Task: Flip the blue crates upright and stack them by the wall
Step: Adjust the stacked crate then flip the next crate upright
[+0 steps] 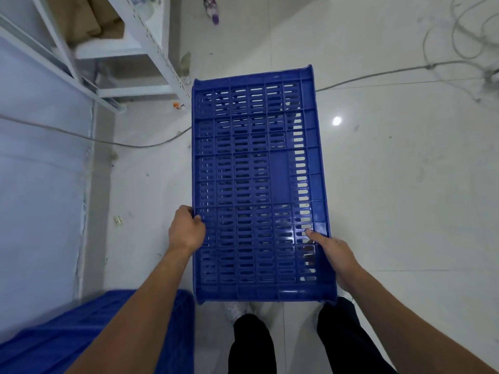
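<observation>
Hands grip a blue slotted crate (259,184) by its long sides near the close end: the left hand (186,229) curls round the left rim, the right hand (333,253) clasps the right rim with its thumb on the slats. The crate hangs above the pale floor (391,184), over the person's legs. Another blue crate (89,336) lies near left, by the wall (40,157). White shelving (151,49) stands far left; cables (378,75) trail across the floor beyond.
</observation>
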`<state>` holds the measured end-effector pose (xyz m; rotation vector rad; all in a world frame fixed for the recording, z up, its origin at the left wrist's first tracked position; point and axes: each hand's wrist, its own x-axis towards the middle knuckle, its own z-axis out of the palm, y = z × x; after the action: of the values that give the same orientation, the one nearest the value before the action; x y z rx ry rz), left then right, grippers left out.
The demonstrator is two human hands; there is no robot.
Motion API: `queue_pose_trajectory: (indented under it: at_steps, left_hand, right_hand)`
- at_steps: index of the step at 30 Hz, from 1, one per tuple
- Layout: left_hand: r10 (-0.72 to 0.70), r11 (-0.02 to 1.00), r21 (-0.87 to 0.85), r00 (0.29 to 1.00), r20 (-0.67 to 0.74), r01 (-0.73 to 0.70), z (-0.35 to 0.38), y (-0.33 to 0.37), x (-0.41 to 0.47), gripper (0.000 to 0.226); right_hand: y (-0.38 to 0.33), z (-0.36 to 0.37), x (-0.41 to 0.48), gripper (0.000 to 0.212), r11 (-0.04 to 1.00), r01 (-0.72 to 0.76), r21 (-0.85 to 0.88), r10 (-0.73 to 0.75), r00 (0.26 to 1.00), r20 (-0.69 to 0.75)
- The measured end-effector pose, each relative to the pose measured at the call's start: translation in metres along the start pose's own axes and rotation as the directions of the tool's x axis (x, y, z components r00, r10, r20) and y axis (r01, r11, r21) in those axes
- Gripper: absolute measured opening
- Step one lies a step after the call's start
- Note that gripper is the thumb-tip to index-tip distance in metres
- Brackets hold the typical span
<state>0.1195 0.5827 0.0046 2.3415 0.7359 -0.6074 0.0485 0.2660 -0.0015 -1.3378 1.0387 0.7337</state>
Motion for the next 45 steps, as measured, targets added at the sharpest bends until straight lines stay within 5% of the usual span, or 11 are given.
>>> queue_pose_trajectory:
  at_steps: [5, 9, 21, 24, 28, 33, 36, 40, 42, 45]
  left_hand:
    - [0.168, 0.98, 0.094, 0.98, 0.105, -0.178, 0.005, -0.007, -0.026, 0.048]
    - [0.15, 0.972, 0.165, 0.983, 0.11, -0.167, 0.016, -0.009, -0.041, 0.075]
    - [0.215, 0.928, 0.267, 0.958, 0.19, -0.261, 0.048, 0.043, -0.033, 0.072]
    - [0.164, 0.86, 0.429, 0.946, 0.279, -0.275, 0.054, 0.052, -0.019, 0.069]
    - [0.054, 0.838, 0.487, 0.925, 0.376, -0.247, 0.061, 0.061, -0.014, 0.051]
    - [-0.082, 0.731, 0.644, 0.909, 0.408, -0.224, 0.046, 0.066, -0.025, 0.041]
    - [0.114, 0.794, 0.53, 0.928, 0.355, -0.3, 0.035, 0.075, -0.039, 0.035]
    - [0.377, 0.904, 0.08, 0.873, 0.31, -0.419, 0.03, 0.105, -0.07, 0.028]
    - [0.414, 0.91, -0.138, 0.859, 0.301, -0.39, 0.03, 0.118, -0.085, 0.026]
    - [0.396, 0.906, -0.25, 0.892, 0.219, -0.341, 0.032, 0.123, -0.096, 0.027]
  right_hand:
    - [-0.004, -0.006, -0.007, 0.031, 0.995, 0.041, 0.09, -0.036, 0.998, -0.051]
    - [0.001, -0.015, -0.015, 0.028, 0.991, 0.092, 0.096, -0.08, 0.99, -0.118]
    - [-0.003, -0.054, -0.039, 0.024, 0.956, 0.285, 0.07, -0.252, 0.919, -0.304]
    - [-0.001, -0.057, -0.04, 0.025, 0.94, 0.336, -0.05, -0.331, 0.871, -0.363]
    - [-0.002, -0.053, -0.047, 0.057, 0.911, 0.339, -0.236, -0.407, 0.832, -0.376]
    - [-0.012, -0.038, -0.056, 0.034, 0.873, 0.37, -0.317, -0.46, 0.842, -0.283]
    - [-0.019, -0.026, -0.057, 0.034, 0.878, 0.361, -0.315, -0.426, 0.889, -0.169]
    - [-0.026, -0.003, -0.06, 0.033, 0.827, 0.348, -0.442, -0.408, 0.912, -0.045]
    - [-0.028, 0.014, -0.064, 0.036, 0.749, 0.363, -0.555, -0.431, 0.902, 0.009]
    - [-0.027, 0.046, -0.069, 0.032, 0.534, 0.412, -0.738, -0.509, 0.854, 0.108]
